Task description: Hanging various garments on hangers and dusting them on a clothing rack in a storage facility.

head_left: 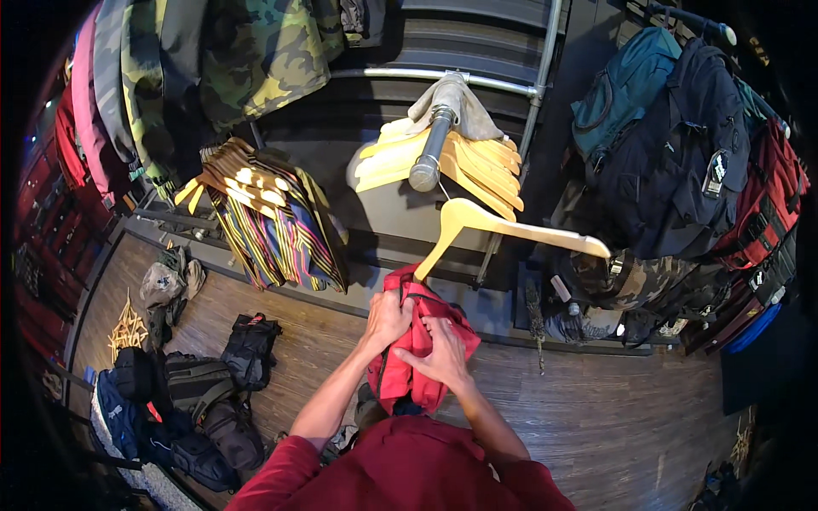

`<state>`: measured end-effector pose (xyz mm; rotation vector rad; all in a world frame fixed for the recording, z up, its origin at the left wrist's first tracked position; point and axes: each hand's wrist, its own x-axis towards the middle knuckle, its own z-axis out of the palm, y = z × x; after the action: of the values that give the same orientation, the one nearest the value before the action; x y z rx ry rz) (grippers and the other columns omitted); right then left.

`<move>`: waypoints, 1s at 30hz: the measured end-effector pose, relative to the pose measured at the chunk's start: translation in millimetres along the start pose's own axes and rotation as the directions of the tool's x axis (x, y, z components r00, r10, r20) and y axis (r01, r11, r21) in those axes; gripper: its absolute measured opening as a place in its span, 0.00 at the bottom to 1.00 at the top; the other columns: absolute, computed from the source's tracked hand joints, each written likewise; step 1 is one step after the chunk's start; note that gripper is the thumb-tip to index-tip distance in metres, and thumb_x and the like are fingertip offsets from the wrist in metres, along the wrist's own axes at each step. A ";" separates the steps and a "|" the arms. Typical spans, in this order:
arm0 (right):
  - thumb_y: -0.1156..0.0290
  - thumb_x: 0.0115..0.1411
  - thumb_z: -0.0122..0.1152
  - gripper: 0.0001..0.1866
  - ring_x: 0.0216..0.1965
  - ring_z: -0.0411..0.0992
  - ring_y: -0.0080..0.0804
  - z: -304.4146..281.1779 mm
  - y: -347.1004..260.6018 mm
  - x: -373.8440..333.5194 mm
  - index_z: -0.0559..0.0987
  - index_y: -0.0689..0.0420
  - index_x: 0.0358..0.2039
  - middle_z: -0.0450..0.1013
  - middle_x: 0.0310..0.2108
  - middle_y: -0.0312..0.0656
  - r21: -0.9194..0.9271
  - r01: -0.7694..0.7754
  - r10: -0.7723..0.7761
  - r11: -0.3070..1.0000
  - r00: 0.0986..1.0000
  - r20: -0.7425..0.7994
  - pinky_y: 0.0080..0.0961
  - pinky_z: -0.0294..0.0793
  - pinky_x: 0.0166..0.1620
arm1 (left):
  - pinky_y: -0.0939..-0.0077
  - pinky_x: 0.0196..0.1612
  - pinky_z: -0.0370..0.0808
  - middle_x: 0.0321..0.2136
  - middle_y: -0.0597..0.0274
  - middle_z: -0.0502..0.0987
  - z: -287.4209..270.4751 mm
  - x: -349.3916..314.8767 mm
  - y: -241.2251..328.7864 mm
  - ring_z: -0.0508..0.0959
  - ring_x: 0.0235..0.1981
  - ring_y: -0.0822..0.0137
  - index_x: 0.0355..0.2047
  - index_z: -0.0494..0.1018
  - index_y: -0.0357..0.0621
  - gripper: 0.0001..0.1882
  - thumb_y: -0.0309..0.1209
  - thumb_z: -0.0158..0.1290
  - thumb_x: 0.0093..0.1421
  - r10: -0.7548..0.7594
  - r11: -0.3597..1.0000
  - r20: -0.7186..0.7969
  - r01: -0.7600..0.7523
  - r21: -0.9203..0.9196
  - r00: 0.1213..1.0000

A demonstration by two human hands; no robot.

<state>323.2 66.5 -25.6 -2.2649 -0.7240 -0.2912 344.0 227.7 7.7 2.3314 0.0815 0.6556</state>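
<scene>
A red bag (pixel 415 379) with dark trim, probably a backpack, is in front of my body. My left hand (pixel 388 320) grips its upper left part, fingers closed round the fabric. My right hand (pixel 440 356) holds the front of the bag, its thumb pointing left and its fingers bent over the cloth. A pale wooden hanger (pixel 494 221) tilts from the end of a grey metal rail (pixel 433 153). The hanger's lower left end touches the top of the bag, where a strap seems to meet it; the exact contact is hidden.
Several wooden hangers (pixel 481 170) and a grey cloth (pixel 456 98) hang on the rail. Striped garments (pixel 281 230) and camouflage clothing (pixel 264 60) hang left; backpacks (pixel 656 145) hang right. More bags (pixel 200 383) and a hanger pile (pixel 128 328) lie on the wooden floor (pixel 588 417).
</scene>
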 end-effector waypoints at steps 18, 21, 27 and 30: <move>0.59 0.57 0.68 0.20 0.23 0.69 0.45 -8.2 19.7 0.5 0.74 0.65 0.31 0.68 0.23 0.53 0.296 0.053 -0.107 0.954 0.980 0.167 0.38 0.66 0.28 | 0.57 0.28 0.72 0.16 0.44 0.72 -26.2 7.5 -5.2 0.77 0.21 0.52 0.26 0.73 0.33 0.11 0.30 0.58 0.54 -0.126 0.987 0.136 0.138 -0.083 0.983; 0.64 0.62 0.64 0.18 0.19 0.59 0.29 -15.4 26.9 5.4 0.72 0.64 0.23 0.63 0.16 0.45 0.392 -0.031 -0.059 0.920 0.975 0.216 0.28 0.60 0.25 | 0.65 0.27 0.71 0.16 0.58 0.75 -26.7 7.6 -13.7 0.71 0.20 0.73 0.28 0.76 0.35 0.14 0.35 0.63 0.56 -0.204 0.970 0.189 0.225 -0.096 0.961; 0.68 0.71 0.49 0.13 0.29 0.68 0.11 -14.7 51.1 22.4 0.78 0.57 0.31 0.74 0.28 0.28 0.882 -0.345 0.308 0.321 0.919 0.247 0.14 0.70 0.37 | 0.73 0.26 0.67 0.17 0.74 0.68 -27.3 -12.5 13.3 0.65 0.22 0.79 0.26 0.77 0.36 0.20 0.43 0.62 0.60 -0.155 0.934 0.386 0.262 -0.242 0.910; 0.68 0.72 0.46 0.12 0.32 0.74 0.18 -27.3 46.4 31.4 0.78 0.58 0.37 0.78 0.33 0.33 0.922 -0.369 0.275 0.114 0.904 0.328 0.19 0.75 0.41 | 0.73 0.23 0.65 0.15 0.75 0.66 -17.0 -25.5 -1.1 0.63 0.21 0.79 0.21 0.73 0.37 0.23 0.45 0.61 0.61 -0.151 0.927 0.343 0.254 -0.277 0.927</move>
<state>375.8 33.5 -20.4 -1.0394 -0.2210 0.4324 313.8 233.1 6.5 2.0483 0.0670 0.1671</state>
